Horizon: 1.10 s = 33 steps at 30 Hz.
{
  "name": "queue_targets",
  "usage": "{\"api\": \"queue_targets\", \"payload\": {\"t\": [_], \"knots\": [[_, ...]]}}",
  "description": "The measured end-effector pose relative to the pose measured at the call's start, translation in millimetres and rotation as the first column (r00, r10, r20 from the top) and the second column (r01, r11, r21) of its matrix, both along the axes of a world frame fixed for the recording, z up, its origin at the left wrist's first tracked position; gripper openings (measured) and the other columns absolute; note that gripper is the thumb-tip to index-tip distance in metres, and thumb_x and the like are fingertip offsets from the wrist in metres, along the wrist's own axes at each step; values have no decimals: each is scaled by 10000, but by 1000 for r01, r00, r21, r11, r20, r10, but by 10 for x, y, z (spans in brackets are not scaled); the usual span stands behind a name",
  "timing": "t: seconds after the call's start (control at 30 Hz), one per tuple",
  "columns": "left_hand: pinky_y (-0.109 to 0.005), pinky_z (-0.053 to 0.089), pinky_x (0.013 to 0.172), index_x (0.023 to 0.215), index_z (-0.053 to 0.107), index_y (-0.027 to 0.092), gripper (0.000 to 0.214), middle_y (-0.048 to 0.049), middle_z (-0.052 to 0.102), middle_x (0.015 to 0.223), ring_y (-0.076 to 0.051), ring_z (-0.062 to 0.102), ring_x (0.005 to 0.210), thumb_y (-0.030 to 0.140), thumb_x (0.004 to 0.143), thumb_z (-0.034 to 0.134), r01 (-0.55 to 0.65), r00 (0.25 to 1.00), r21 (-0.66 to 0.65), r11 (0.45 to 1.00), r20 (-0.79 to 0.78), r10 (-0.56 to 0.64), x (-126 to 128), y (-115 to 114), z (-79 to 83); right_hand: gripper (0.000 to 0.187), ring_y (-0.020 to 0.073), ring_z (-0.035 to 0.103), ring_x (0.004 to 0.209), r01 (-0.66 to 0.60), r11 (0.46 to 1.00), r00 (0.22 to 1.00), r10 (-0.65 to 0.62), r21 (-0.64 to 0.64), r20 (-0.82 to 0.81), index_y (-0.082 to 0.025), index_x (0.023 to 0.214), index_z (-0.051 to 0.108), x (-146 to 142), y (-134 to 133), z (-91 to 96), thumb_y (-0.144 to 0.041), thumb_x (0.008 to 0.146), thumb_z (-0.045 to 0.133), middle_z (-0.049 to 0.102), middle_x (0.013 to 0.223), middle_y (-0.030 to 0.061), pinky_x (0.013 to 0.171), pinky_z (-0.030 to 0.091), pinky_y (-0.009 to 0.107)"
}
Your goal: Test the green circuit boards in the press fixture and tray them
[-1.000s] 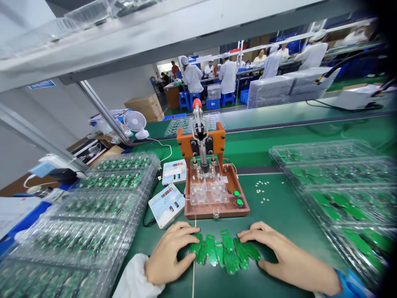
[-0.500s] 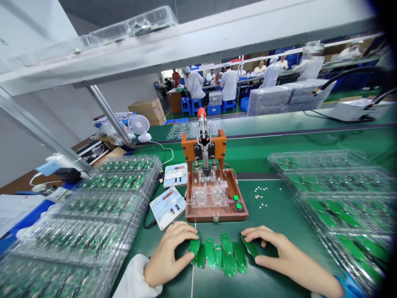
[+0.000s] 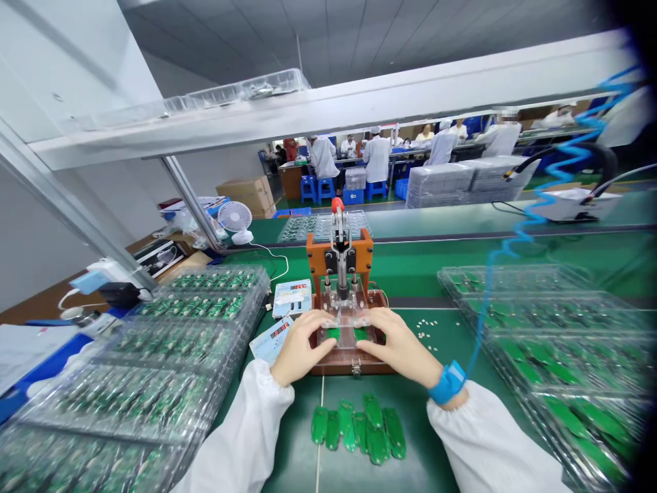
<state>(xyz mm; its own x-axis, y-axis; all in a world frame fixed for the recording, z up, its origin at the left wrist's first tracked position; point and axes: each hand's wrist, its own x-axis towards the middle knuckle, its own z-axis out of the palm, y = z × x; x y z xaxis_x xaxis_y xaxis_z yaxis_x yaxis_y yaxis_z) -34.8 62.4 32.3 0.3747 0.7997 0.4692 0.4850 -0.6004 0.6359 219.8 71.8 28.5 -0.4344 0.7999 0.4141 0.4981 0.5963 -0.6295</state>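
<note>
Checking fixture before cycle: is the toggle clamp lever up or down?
Up. The red-tipped lever stands upright above the orange frame, while the left hand and right hand rest on the clear plate.

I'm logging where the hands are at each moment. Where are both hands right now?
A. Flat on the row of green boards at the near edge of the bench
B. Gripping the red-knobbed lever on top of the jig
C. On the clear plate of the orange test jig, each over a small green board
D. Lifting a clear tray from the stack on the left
C: the left hand and right hand rest on the test jig, each fingertip at a green board under its clear plate, while the row of green boards lies untouched nearer the person.
</note>
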Motion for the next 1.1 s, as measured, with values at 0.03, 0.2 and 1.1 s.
{"api": "queue_targets", "payload": {"t": [0.03,0.2,1.1], "knots": [[-482,466,1061,1044,690,202,131,-93,699,1212,-278,614,1183,261,928,681,0,1000,-4,1000,-2,0,0,-5,-21,318,295,630,1222,-5,1000,1000,5,3,5,-242,1207,702,-6,2,-29,-292,897,753,717,1288,94,1096,483,534],[-507,443,1090,1033,693,211,111,-91,691,1248,-289,595,1223,250,929,684,-8,1000,0,1000,-17,8,-10,-29,-95,352,282,614,1255,-16,999,999,15,33,30,-271,1277,675,0,-30,-70,-312,931,723,698,1325,82,1124,469,523],[-560,391,1169,1216,662,219,262,-98,606,1418,-313,471,1392,274,960,645,-49,996,152,987,-69,60,-24,-126,-214,275,340,455,1452,5,1000,1000,-5,4,-15,-272,1179,749,8,-92,-198,-411,966,643,684,1389,81,1201,371,644]]}}
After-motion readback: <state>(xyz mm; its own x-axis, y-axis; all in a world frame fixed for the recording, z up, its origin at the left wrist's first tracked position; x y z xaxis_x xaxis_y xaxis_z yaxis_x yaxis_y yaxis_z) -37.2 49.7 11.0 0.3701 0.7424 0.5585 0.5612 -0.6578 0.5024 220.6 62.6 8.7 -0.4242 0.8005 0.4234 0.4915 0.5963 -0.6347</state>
